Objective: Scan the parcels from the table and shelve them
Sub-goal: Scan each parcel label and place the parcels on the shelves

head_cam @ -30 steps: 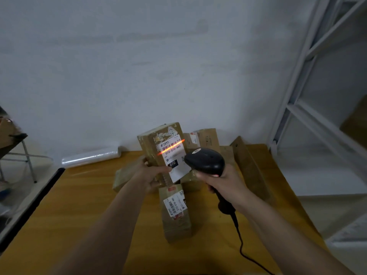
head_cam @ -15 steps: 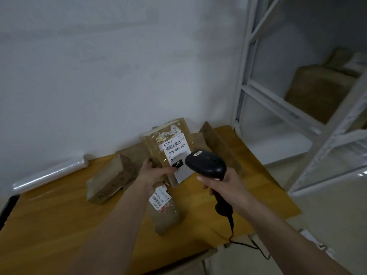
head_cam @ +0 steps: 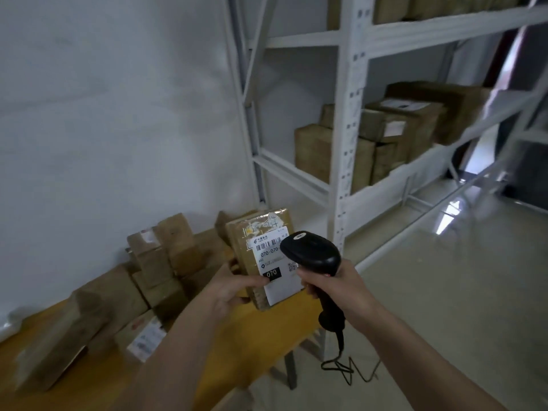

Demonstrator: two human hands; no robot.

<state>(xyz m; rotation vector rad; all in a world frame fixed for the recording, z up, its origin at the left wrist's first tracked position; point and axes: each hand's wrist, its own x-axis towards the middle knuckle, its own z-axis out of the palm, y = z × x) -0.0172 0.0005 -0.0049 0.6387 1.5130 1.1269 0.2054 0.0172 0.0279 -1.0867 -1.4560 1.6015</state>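
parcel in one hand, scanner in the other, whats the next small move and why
Probably carry the parcel toward the white shelving. The left hand grips it label up, the right hand holds the scanner, no scan beam shows, and the shelves are close on the right.

- The left hand (head_cam: 229, 289) holds a parcel (head_cam: 264, 256) up above the table's (head_cam: 258, 336) right end; the right hand (head_cam: 335, 284) holds a scanner (head_cam: 311, 256) just in front of the parcel's label (head_cam: 274, 264)
- More parcels (head_cam: 166, 262) sit piled on the table, left of and behind the held one, close to the wall (head_cam: 118, 114)
- The shelf rack (head_cam: 347, 143) stands right of the table; boxes (head_cam: 382, 129) sit on its shelves
- The scanner's cord (head_cam: 345, 369) hangs down past the table's right edge
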